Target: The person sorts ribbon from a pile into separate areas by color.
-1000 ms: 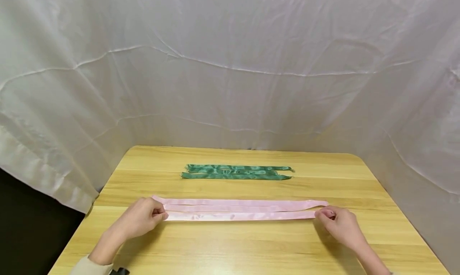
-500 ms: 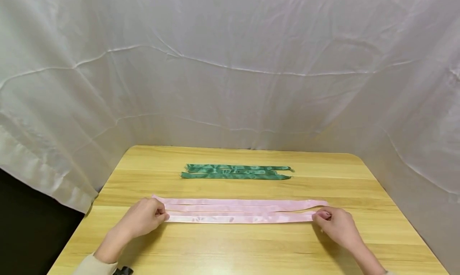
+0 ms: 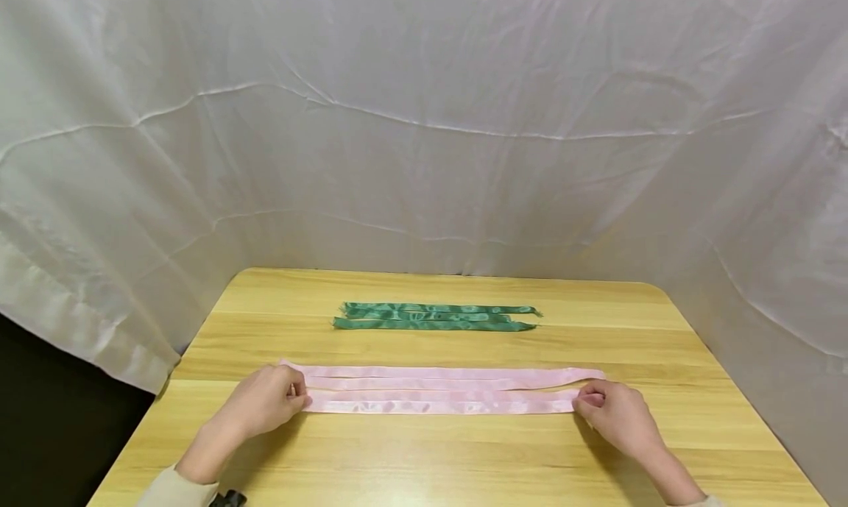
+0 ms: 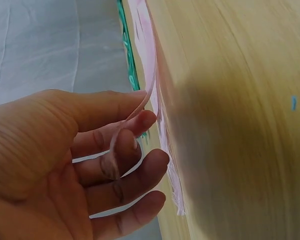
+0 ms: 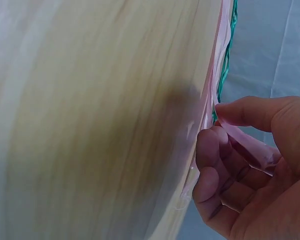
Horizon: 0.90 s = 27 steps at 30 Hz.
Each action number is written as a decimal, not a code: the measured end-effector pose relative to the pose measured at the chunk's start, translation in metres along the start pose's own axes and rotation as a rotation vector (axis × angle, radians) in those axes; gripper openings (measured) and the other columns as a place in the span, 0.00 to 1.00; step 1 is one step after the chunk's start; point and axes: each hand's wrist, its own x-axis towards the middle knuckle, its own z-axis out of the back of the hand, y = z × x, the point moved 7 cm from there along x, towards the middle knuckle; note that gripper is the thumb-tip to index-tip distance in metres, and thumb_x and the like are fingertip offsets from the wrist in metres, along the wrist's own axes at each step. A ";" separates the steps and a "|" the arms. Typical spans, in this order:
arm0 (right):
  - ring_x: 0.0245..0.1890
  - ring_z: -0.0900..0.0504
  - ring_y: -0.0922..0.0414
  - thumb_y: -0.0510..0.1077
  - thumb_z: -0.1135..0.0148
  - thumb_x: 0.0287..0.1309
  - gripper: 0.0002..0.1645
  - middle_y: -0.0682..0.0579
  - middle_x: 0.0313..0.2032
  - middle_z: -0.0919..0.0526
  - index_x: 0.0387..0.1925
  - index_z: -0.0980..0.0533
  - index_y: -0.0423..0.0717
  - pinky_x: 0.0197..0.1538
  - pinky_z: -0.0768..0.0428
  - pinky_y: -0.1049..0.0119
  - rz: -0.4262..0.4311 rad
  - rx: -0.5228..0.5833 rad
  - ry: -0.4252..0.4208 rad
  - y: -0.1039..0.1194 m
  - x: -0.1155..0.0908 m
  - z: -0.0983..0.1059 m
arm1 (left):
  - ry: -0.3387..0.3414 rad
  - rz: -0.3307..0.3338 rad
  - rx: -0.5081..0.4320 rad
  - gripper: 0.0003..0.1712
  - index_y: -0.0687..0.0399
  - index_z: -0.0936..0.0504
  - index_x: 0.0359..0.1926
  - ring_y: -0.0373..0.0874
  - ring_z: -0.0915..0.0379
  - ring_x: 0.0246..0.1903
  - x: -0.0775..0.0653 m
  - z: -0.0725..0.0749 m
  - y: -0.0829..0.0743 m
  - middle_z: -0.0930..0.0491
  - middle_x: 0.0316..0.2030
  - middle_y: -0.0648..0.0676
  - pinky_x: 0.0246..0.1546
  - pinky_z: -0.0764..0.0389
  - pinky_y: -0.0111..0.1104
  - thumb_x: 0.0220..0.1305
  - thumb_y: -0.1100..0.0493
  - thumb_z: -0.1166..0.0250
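Observation:
A long pink ribbon (image 3: 437, 389) lies folded in parallel lengths across the wooden table (image 3: 450, 463). My left hand (image 3: 265, 400) pinches its left fold; in the left wrist view the pink ribbon (image 4: 146, 100) loops between thumb and fingers of the left hand (image 4: 90, 165). My right hand (image 3: 612, 411) pinches the right end of the near length; the right wrist view shows the pink ribbon (image 5: 250, 145) held inside the curled fingers of the right hand (image 5: 250, 170). The near length lies stretched flat between both hands.
A folded green ribbon (image 3: 433, 317) lies farther back on the table, parallel to the pink one. Creased white cloth (image 3: 424, 124) hangs behind and along both sides. The table's left edge drops to a dark gap (image 3: 59, 419).
Both hands drew slightly toward me and the near pink length settled lower and flatter on the table. The green ribbon has not moved.

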 end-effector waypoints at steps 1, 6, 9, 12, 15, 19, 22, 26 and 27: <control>0.29 0.22 0.59 0.43 0.27 0.58 0.03 0.56 0.28 0.12 0.31 0.16 0.50 0.36 0.23 0.61 0.000 -0.004 -0.001 0.000 0.000 0.000 | -0.003 -0.001 0.004 0.13 0.45 0.18 0.24 0.39 0.35 0.23 0.000 0.000 0.000 0.27 0.20 0.43 0.26 0.34 0.33 0.61 0.59 0.24; 0.27 0.28 0.59 0.43 0.27 0.57 0.06 0.60 0.24 0.18 0.27 0.18 0.53 0.34 0.30 0.64 0.009 -0.016 0.003 -0.001 -0.001 0.000 | -0.016 -0.003 0.021 0.12 0.44 0.18 0.24 0.40 0.35 0.23 0.000 0.000 0.002 0.28 0.20 0.44 0.26 0.35 0.34 0.60 0.60 0.24; 0.27 0.28 0.59 0.43 0.26 0.57 0.07 0.61 0.24 0.19 0.27 0.18 0.53 0.33 0.32 0.65 0.000 -0.014 0.015 -0.002 0.000 -0.002 | -0.017 0.002 0.026 0.12 0.44 0.18 0.24 0.40 0.35 0.23 0.001 0.000 0.004 0.28 0.20 0.44 0.26 0.34 0.34 0.60 0.60 0.24; 0.28 0.28 0.59 0.44 0.26 0.57 0.07 0.60 0.24 0.19 0.28 0.18 0.53 0.34 0.32 0.64 -0.020 -0.011 0.034 -0.004 0.001 -0.003 | -0.022 0.007 0.033 0.12 0.44 0.19 0.24 0.40 0.35 0.23 0.001 0.001 0.005 0.28 0.20 0.44 0.26 0.34 0.35 0.60 0.60 0.24; 0.28 0.27 0.58 0.44 0.25 0.56 0.06 0.60 0.25 0.18 0.29 0.18 0.52 0.34 0.31 0.64 -0.040 -0.003 0.058 -0.005 0.002 -0.004 | -0.023 0.015 0.041 0.13 0.44 0.19 0.24 0.39 0.35 0.23 0.000 0.002 0.006 0.27 0.20 0.43 0.26 0.33 0.35 0.60 0.60 0.24; 0.29 0.27 0.57 0.42 0.25 0.53 0.06 0.57 0.26 0.18 0.32 0.17 0.50 0.34 0.30 0.63 -0.050 -0.001 0.070 -0.006 0.003 0.001 | -0.021 0.029 0.047 0.12 0.44 0.19 0.25 0.40 0.34 0.23 -0.001 0.005 0.006 0.27 0.21 0.43 0.25 0.33 0.35 0.60 0.60 0.24; 0.29 0.27 0.57 0.42 0.24 0.52 0.08 0.56 0.27 0.18 0.32 0.17 0.49 0.35 0.30 0.62 -0.046 -0.007 0.068 -0.007 0.004 0.005 | -0.023 0.036 0.062 0.12 0.45 0.19 0.26 0.40 0.34 0.23 -0.002 0.008 0.005 0.26 0.21 0.44 0.25 0.33 0.35 0.62 0.59 0.25; 0.31 0.24 0.55 0.48 0.24 0.55 0.11 0.52 0.31 0.14 0.36 0.16 0.49 0.33 0.30 0.60 -0.063 -0.038 0.100 -0.008 0.006 0.013 | -0.037 0.031 0.091 0.10 0.48 0.18 0.27 0.40 0.34 0.22 -0.002 0.014 0.003 0.24 0.22 0.45 0.24 0.32 0.35 0.64 0.58 0.27; 0.32 0.22 0.53 0.50 0.25 0.57 0.13 0.48 0.34 0.13 0.38 0.16 0.47 0.33 0.28 0.59 -0.065 -0.051 0.109 -0.009 0.007 0.016 | -0.042 0.031 0.096 0.09 0.48 0.18 0.28 0.40 0.34 0.21 -0.001 0.017 0.002 0.23 0.22 0.46 0.23 0.32 0.35 0.65 0.58 0.27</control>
